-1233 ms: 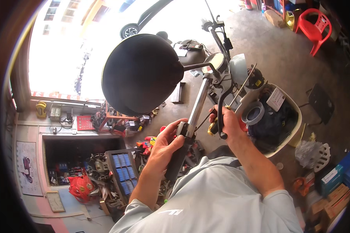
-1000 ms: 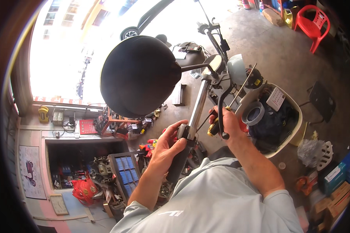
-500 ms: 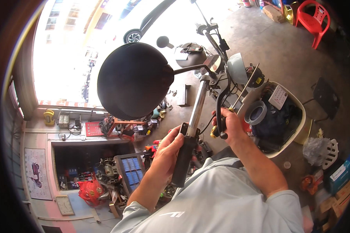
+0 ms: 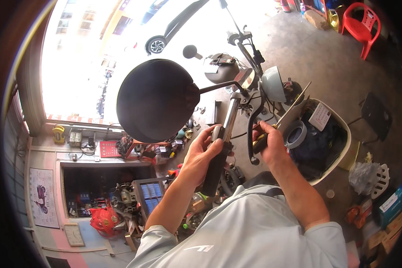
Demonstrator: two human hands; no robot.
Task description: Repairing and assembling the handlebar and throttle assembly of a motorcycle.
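My left hand [image 4: 203, 152] is closed around the upper end of the black handlebar grip [image 4: 215, 172], its thumb against a small greyish housing piece [image 4: 217, 132]. The bare metal handlebar tube [image 4: 230, 114] runs up from there to the lever clamp. My right hand [image 4: 271, 147] is closed on a screwdriver [image 4: 260, 142] with a yellow and black handle, the long shaft slanting up and right. Beside that hand hangs the black brake lever [image 4: 251, 129], apart from the grip. A big round black mirror [image 4: 158, 100] stands out left of the bar on its stem.
An open light-coloured scooter body [image 4: 332, 165] on the right holds dark cloth, a tape roll [image 4: 295, 134] and a white card [image 4: 320, 115]. A red chair [image 4: 362, 27] stands far right. Left are a cluttered workbench [image 4: 143, 149] and a red bag [image 4: 105, 220].
My left hand has slid up along the bar, and the grip sits higher with it. The screwdriver is lower in my right hand, its shaft tilted further right. The view has shifted slightly.
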